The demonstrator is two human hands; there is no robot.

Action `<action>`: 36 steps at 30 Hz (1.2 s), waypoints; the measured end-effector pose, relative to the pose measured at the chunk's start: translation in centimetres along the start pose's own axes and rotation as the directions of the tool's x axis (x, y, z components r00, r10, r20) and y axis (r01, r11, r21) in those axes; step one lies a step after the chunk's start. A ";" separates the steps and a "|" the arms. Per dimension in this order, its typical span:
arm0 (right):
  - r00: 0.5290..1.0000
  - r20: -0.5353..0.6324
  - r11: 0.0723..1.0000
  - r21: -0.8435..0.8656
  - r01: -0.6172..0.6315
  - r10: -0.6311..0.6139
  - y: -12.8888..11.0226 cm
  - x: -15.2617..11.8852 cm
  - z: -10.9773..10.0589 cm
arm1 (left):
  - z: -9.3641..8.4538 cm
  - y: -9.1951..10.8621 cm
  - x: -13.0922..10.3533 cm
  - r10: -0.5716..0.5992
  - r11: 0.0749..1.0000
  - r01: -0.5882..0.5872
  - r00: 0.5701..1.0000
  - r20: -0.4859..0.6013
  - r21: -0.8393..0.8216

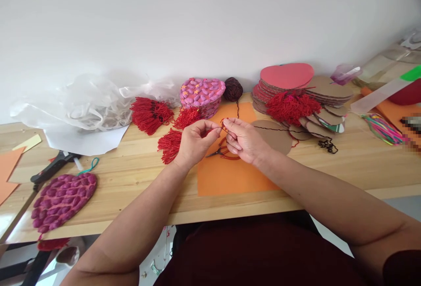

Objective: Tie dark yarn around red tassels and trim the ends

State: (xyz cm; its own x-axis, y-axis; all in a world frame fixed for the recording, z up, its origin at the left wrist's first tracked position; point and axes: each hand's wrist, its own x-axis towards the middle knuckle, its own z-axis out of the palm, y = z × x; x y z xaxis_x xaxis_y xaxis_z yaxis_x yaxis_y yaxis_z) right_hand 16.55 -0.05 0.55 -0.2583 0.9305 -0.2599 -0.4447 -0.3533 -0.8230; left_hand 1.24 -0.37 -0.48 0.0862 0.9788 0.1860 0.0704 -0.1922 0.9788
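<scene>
My left hand (198,140) and my right hand (245,139) meet over an orange sheet (223,180), each closed in a pinch on yarn. A small red and dark bit of yarn (222,124) shows between the fingertips; its exact form is too small to tell. From my right hand a dark strand (289,131) trails right to a loose tangle (328,146). Another dark strand runs down from the dark yarn ball (233,89) behind my hands. Scissors with orange handles (230,158) lie just under my right hand, partly hidden. Red yarn tassels (169,146) rest beside my left hand.
Heart-shaped card pieces (286,75) are stacked behind with a red yarn bundle (292,107). A pink-studded heart stack (202,93), more tassels (151,115) and a plastic bag (92,101) line the wall. At left lie a purple heart (66,200) and a glue gun (54,167).
</scene>
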 end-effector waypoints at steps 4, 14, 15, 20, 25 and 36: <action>1.000 0.002 1.000 -0.005 0.012 -0.012 0.1 0.0 0.0 | 0.0 0.1 0.0 -0.010 1.000 0.011 1.000 0.022 -0.015; 0.995 0.024 0.995 -0.041 0.093 -0.092 -0.1 0.1 -0.1 | -0.4 0.1 0.2 -0.051 0.991 0.052 0.999 0.010 -0.126; 0.995 0.022 0.994 -0.042 0.097 -0.096 -0.1 0.1 -0.1 | -0.5 0.1 0.2 -0.050 0.991 0.049 0.999 0.001 -0.121; 0.992 0.055 0.992 -0.054 0.118 -0.115 0.3 0.0 -0.1 | -0.9 0.0 0.5 -0.020 0.996 0.013 0.997 -0.078 -0.093; 0.987 0.099 0.972 -0.187 0.141 -0.124 0.8 0.0 -0.2 | -0.9 0.1 0.5 0.001 1.000 0.000 0.989 -0.148 0.005; 0.986 0.102 0.825 -0.542 0.163 -0.128 1.5 0.3 -0.7 | -1.1 0.3 0.3 0.248 0.854 -0.133 0.954 -0.167 0.503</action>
State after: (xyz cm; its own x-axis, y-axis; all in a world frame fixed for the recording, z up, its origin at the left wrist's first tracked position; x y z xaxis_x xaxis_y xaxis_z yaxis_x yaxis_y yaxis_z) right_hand 16.40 -0.18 -1.08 -0.2858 0.9531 -0.0994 0.0557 -0.0870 -0.9946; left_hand 0.21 -0.10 -0.03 -0.0667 0.8984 0.4341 0.5481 -0.3306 0.7683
